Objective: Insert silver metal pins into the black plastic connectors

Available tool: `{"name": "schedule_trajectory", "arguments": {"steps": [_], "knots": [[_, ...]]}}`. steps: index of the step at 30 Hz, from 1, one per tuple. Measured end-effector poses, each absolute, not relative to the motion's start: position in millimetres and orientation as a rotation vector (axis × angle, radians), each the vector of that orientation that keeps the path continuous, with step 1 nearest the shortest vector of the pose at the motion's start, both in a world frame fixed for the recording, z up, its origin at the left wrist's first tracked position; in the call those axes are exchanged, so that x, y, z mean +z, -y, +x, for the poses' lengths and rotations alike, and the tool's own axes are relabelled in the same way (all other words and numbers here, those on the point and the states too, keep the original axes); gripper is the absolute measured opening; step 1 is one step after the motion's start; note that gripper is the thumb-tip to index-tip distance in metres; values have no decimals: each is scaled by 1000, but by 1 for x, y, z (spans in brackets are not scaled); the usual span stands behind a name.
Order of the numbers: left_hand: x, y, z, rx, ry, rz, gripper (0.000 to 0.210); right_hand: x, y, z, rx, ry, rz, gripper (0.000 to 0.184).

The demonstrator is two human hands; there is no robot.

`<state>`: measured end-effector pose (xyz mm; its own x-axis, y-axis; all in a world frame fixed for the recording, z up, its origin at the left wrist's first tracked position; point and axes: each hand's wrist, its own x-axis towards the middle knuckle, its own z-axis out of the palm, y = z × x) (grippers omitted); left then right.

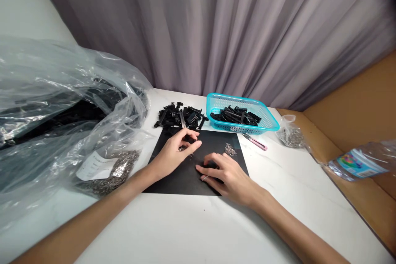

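Observation:
My left hand [175, 151] hovers over the far left part of a black mat [182, 179]. Its thumb and forefinger are curved and apart, and I see nothing between their tips. Under that hand lies a small pile of metal pins [182, 148], partly hidden by the fingers. My right hand [225, 173] rests low over the right half of the mat with bent fingers. A thin light metal pin [204, 177] shows at its lower fingertips. Behind its knuckles sits another pile of small pins [230, 149].
Black plastic parts [182, 116] are heaped behind the mat. A blue basket [272, 123] holds more of them. A pink-handled cutter [258, 143], a small bag of pins [291, 136] and a bottle [355, 163] stand right. Large clear plastic bags [62, 66] and a labelled pin bag [116, 171] crowd the left.

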<state>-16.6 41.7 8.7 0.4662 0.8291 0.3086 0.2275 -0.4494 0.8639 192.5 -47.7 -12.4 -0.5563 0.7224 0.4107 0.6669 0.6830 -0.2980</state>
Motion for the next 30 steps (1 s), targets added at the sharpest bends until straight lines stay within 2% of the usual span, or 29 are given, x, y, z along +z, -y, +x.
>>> {"name": "schedule_trajectory", "arguments": {"steps": [3, 7, 11, 15, 20, 23, 27, 30], "knots": [[11, -39, -17, 944, -859, 1987, 23, -12, 48, 196, 146, 2425, -1077, 34], [9, -38, -19, 924, -878, 2072, 21, -19, 43, 198, 57, 2345, -1080, 26], [6, -40, -22, 905, -877, 2266, 18, -24, 37, 199, -50, 2251, -1129, 26], [7, -40, -24, 862, -768, 2452, 14, -22, 35, 202, 164, 2012, -1147, 18], [8, -36, -23, 819, -606, 2541, 10, -17, 32, 202, 444, 1796, -1119, 19], [5, -35, -21, 841, -618, 2515, 24, -14, 32, 201, 543, 1715, -1118, 17], [1, -35, -20, 901, -585, 2381, 63, -9, 34, 199, 647, 1670, -1108, 15], [1, -35, -19, 920, -559, 2344, 73, -7, 36, 197, 662, 1681, -1076, 18]]}}
